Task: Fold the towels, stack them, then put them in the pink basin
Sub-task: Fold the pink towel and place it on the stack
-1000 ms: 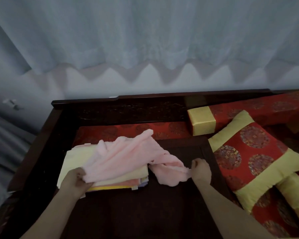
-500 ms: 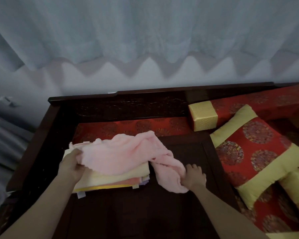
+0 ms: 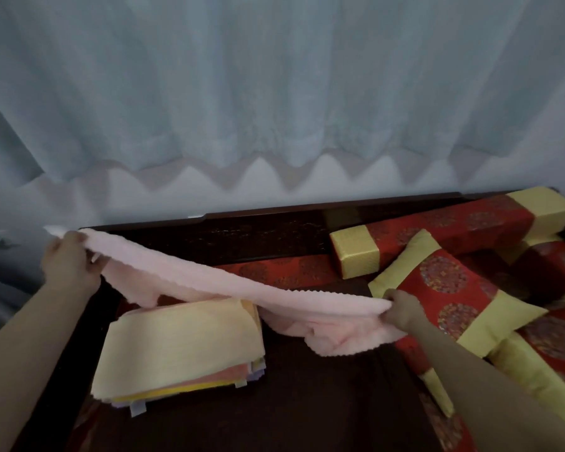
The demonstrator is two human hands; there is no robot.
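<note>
The left hand (image 3: 68,263) at nine o'clock and the right hand (image 3: 402,309) at three o'clock each have fingers pinched on a corner of the pink towel (image 3: 209,282); it hangs stretched above the folded stack (image 3: 180,345) on the dark wooden seat (image 3: 307,402); red-and-gold cushions (image 3: 450,288) lie at three o'clock.

Head-worn view, forward and down (close)

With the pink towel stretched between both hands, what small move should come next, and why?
Probably bring the left hand across to the right hand, halving the pink towel. It is held taut by two ends, unfolded, above the folded stack it should join.
</note>
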